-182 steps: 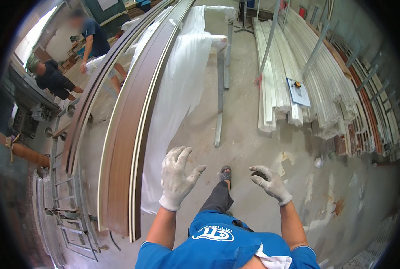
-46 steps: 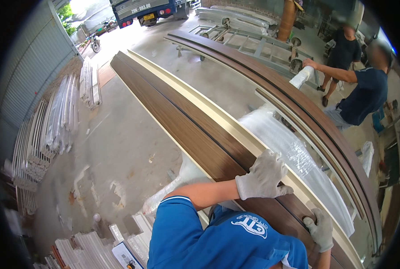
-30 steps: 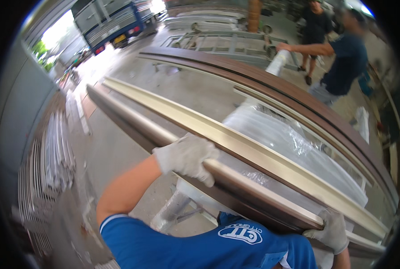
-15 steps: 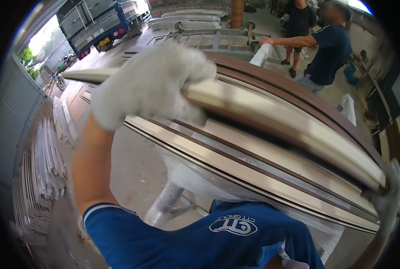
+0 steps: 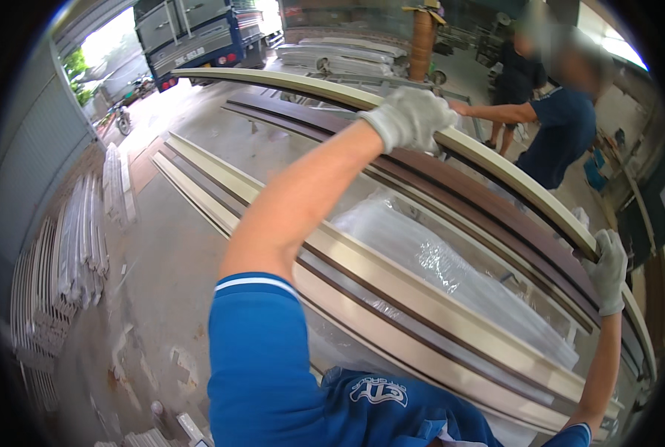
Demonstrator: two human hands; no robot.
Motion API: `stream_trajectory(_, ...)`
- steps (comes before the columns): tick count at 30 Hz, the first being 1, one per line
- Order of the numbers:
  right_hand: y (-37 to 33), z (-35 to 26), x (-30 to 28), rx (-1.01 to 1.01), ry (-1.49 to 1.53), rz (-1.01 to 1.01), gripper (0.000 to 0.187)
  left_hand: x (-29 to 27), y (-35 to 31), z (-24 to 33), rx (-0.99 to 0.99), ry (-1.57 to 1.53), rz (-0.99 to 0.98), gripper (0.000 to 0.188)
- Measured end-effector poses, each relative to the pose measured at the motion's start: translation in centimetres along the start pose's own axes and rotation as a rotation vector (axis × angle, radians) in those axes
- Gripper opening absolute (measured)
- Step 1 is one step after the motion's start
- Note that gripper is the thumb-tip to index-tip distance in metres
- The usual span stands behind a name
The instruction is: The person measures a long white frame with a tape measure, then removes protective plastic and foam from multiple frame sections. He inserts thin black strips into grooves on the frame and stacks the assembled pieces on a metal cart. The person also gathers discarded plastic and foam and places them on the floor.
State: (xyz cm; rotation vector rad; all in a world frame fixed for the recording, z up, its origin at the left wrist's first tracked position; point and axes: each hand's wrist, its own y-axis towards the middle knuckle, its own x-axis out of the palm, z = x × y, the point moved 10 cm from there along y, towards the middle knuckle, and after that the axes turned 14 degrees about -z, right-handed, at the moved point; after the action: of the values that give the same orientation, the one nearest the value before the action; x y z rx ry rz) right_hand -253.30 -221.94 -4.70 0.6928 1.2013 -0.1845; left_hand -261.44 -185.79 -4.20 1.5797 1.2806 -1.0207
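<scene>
Both my hands wear pale knitted gloves and are closed on one long cream profile (image 5: 530, 182) with a dark underside. My left hand (image 5: 411, 119) grips it around its middle, arm stretched forward. Farther right, my right hand (image 5: 609, 272) wraps round it towards its right end. This profile is raised along the far side of the others. Just nearer lie brown profiles (image 5: 489, 212), side by side. Closer to my body are cream profiles with dark edges (image 5: 392, 261). Between these groups, clear plastic film covers a support (image 5: 437, 257).
Across from me, a person in a dark blue shirt (image 5: 563, 130) stretches an arm towards the profiles; another person (image 5: 515, 74) stands behind. Wrapped profile bundles (image 5: 83, 238) lie on the left. A truck (image 5: 191, 45) and a motorcycle (image 5: 120, 119) are at the opening. A brown column (image 5: 423, 45) stands at the back.
My hands have carried the cream profile away from me, to the far side of the brown ones. My left hand has shifted right and forward. Plastic film now shows between the two groups.
</scene>
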Motion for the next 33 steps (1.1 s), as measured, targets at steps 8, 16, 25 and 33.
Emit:
stream_trajectory(8,0.1,7.3,8.7,0.029,-0.092,0.057,0.045,6.7,7.7,2.2,-0.005,0.094,0.037,0.026)
stream_trajectory(16,-1.1,11.4,16.0,0.123,-0.09,-0.056,0.056,12.9,11.2,5.3,0.055,0.039,0.054,0.018)
stream_trajectory(25,-2.7,12.3,20.6,0.131,-0.117,-0.134,0.053,15.7,11.7,7.7,0.02,-0.043,0.132,0.013)
stream_trajectory(33,-4.1,9.1,18.9,-0.091,-0.001,-0.069,0.048,20.0,11.0,7.7,0.151,-0.088,0.155,0.07)
